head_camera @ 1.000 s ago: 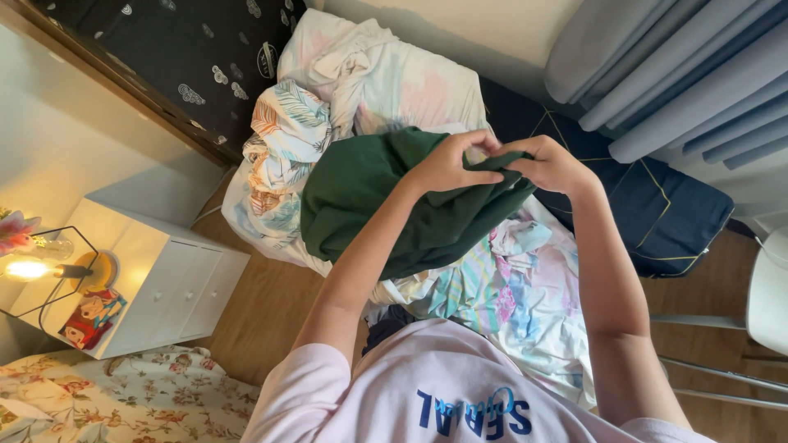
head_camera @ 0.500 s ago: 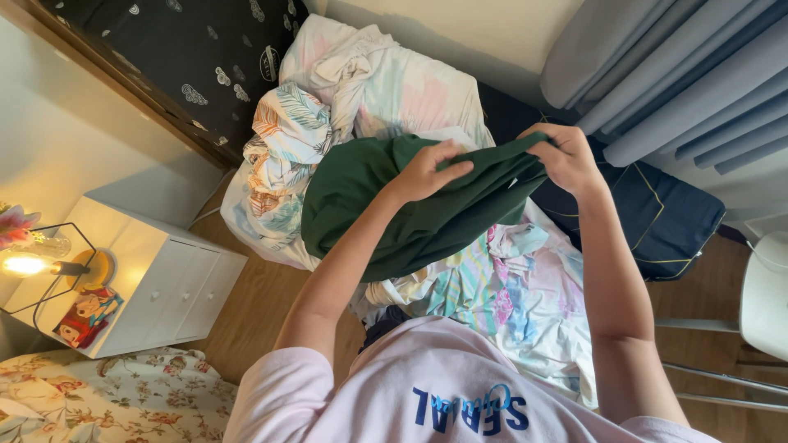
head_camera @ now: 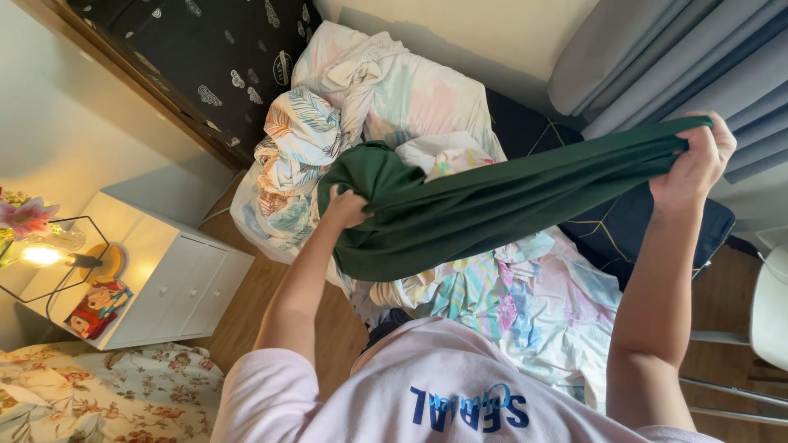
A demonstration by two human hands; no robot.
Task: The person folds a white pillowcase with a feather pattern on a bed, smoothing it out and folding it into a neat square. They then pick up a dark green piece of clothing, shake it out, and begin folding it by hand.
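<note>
Two hands, bunched together a second ago, are now well apart: your left hand (head_camera: 349, 209) at nine o'clock and right hand (head_camera: 698, 160) at two o'clock each clamp the dark green garment (head_camera: 492, 205), stretching it over the bed (head_camera: 542, 303).

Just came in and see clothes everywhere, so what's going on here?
A person is holding a dark green garment stretched out between both hands above a bed strewn with pastel bedding and clothes. The left hand grips one end low, near the pile; the right hand holds the other end up by the grey curtains. A white nightstand with a lit lamp stands beside the bed.
</note>
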